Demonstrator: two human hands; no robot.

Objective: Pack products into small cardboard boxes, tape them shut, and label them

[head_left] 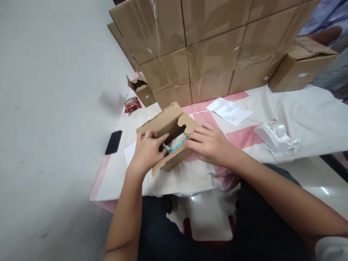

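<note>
A small open cardboard box (165,125) rests on a pink-and-white cloth (190,177) in front of me, its flaps standing up. Inside it shows a packet with blue and white edges (176,143). My left hand (146,150) rests on the box's left side, its fingers curled and reaching into the opening toward the packet. My right hand (209,143) lies on the box's right side, fingers together and pressing at the packet and the near flap.
A wall of taped cardboard cartons (206,47) stands behind the box. A small open carton (143,90) and a red packet (132,104) lie at the left. A black phone (113,142), label sheets (230,110) and a white tape dispenser (276,136) lie on the cloth.
</note>
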